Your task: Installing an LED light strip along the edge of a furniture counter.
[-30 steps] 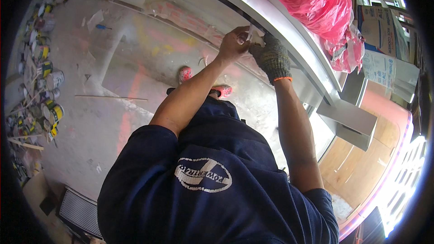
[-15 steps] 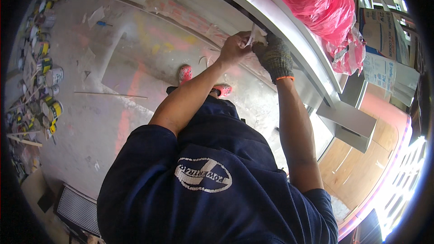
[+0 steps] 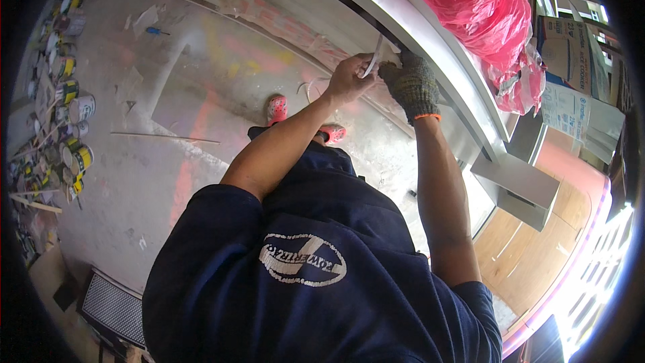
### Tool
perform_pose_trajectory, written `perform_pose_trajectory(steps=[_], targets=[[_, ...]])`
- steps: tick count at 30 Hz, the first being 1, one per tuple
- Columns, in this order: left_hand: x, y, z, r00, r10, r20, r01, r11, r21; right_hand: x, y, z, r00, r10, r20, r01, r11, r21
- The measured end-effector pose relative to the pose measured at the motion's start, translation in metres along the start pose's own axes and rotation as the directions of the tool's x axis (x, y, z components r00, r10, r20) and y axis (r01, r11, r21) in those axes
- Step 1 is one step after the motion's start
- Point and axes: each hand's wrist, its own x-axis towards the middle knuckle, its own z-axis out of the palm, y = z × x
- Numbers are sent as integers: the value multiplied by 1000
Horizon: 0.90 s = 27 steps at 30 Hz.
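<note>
My bare left hand (image 3: 351,81) is closed on a thin white strip (image 3: 373,60), which curves up from the fingers toward the underside of a white panel edge. Just to its right is my right hand (image 3: 411,87), in a dark grey knitted glove with an orange cuff. Its fingers are bent at a small pale piece below the edge; what they grip is mostly hidden. Both hands are close together against the long white cabinet-like unit (image 3: 463,87), beside the dark gap under its rim.
A crumpled pink plastic bag (image 3: 474,7) lies on top of the unit, with cardboard boxes (image 3: 564,54) beyond. Wrapped material (image 3: 269,13) rests along the unit's base. Paint cans (image 3: 80,107) crowd the far left. A thin stick (image 3: 164,138) and a blue-handled tool (image 3: 156,31) lie on the floor.
My hands stay in nearly the same place. The white strip in my left hand has turned slightly and more of its curved length shows. The right hand has shifted very slightly right.
</note>
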Motion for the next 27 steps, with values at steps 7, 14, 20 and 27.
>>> perform_pose_trajectory(steps=[7, 14, 20, 27], targets=[[-4, 2, -5, 997, -60, 52, 59, 998, 18, 0, -1, -2, 999, -10, 48, 11, 1000, -15], [-5, -6, -9, 987, -92, 130, 93, 996, 1, 3, 7, 4, 1000, -25, 13, 25, 999, -38], [-7, -3, -7, 989, -85, 123, 92, 994, -52, 1, 5, 1, 999, -34, 25, 36, 997, -64], [-8, -8, -8, 988, -92, 126, 98, 994, -48, 1, 8, 5, 998, -61, -5, 61, 998, -27]])
